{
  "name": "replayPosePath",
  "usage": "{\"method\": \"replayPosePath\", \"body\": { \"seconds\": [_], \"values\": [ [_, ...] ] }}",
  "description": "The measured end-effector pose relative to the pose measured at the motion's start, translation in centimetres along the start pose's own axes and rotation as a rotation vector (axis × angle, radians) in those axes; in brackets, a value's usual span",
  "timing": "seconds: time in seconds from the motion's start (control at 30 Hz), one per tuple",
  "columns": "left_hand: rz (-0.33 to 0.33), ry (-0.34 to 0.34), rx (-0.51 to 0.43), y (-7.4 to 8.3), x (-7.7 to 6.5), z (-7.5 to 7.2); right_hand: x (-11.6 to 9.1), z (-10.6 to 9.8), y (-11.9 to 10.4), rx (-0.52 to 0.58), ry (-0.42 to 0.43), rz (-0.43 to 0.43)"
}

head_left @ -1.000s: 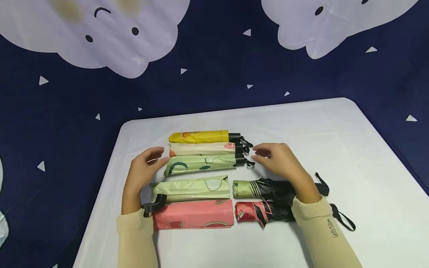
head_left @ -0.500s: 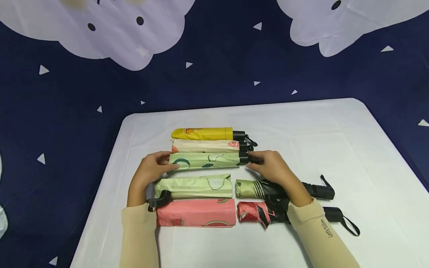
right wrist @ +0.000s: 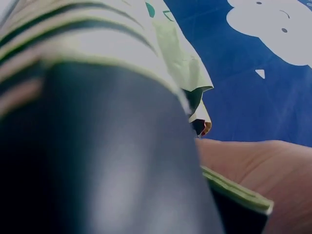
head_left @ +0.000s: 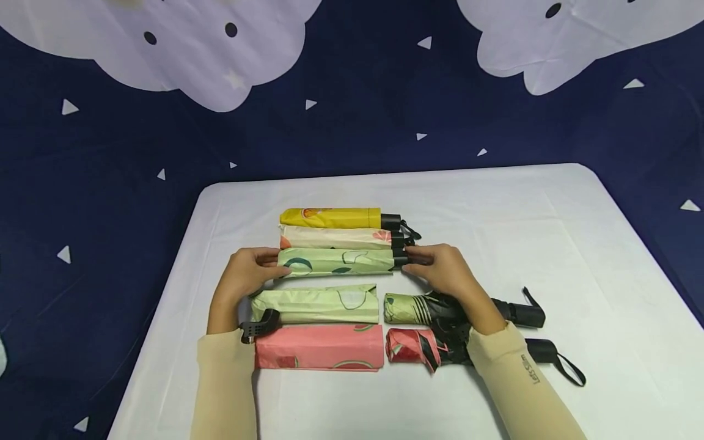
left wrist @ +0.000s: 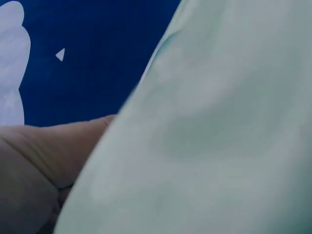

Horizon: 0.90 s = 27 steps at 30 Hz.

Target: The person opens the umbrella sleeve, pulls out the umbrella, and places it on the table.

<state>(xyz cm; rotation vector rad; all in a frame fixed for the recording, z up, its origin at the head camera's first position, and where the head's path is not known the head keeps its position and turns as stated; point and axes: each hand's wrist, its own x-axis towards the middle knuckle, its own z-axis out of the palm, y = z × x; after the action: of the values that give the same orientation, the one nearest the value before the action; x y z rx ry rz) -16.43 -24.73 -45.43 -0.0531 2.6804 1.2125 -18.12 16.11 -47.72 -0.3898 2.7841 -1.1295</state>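
A folded green umbrella in a patterned cover [head_left: 330, 261] lies between both hands. My left hand [head_left: 245, 271] pinches its covered left end, thumb on the near side and fingers on the far side. At the other end, my right hand [head_left: 442, 269] grips the black handle, most of which the fingers hide. Just beyond lie a cream umbrella [head_left: 335, 237] and a yellow umbrella [head_left: 330, 217], parallel to it. Pale green fabric [left wrist: 204, 126] fills the left wrist view and covers much of the left hand. A black umbrella surface [right wrist: 131, 146] largely blocks the right wrist view.
Nearer on the white table [head_left: 308, 403] lie a flat light-green cover [head_left: 319, 305] and a pink watermelon cover [head_left: 321, 347]. Right of them, under the right forearm, are a green-and-black umbrella [head_left: 407, 308] and a red-and-black umbrella [head_left: 409, 346]. A dark blue cloth [head_left: 357, 140] hangs behind.
Both hands have come in from beside the row and taken hold of the green umbrella's ends. The umbrella now lies straighter, close against the cream one. The head view has shifted slightly.
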Motion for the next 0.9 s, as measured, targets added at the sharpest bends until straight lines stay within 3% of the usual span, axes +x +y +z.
{"method": "replayPosePath", "body": {
  "seconds": [0.17,0.27,0.47,0.6,0.7,0.77,0.9],
  "values": [
    [0.008,0.015,-0.085,0.3,0.1,0.2,0.0,-0.5,0.0,0.072,0.01,0.075],
    [0.029,0.04,-0.208,0.3,0.0,0.0,-0.1,-1.0,0.0,0.167,0.008,0.124],
    [0.147,0.097,-0.547,1.1,-0.4,-0.3,-0.4,-2.5,-0.3,0.546,0.02,0.138],
    [0.228,0.077,-0.745,2.0,-0.7,-0.3,-0.6,-3.4,-0.6,0.815,0.011,0.065],
    [0.272,0.036,-0.808,2.7,-0.9,-0.4,-0.9,-4.3,-0.9,0.958,0.0,-0.031],
    [0.303,0.003,-0.805,3.2,-1.2,-0.5,-1.2,-5.1,-1.2,1.003,-0.007,-0.113],
    [0.384,-0.054,-0.792,4.4,-1.8,-0.7,-2.1,-6.7,-2.1,0.967,0.023,-0.239]
  ]
}}
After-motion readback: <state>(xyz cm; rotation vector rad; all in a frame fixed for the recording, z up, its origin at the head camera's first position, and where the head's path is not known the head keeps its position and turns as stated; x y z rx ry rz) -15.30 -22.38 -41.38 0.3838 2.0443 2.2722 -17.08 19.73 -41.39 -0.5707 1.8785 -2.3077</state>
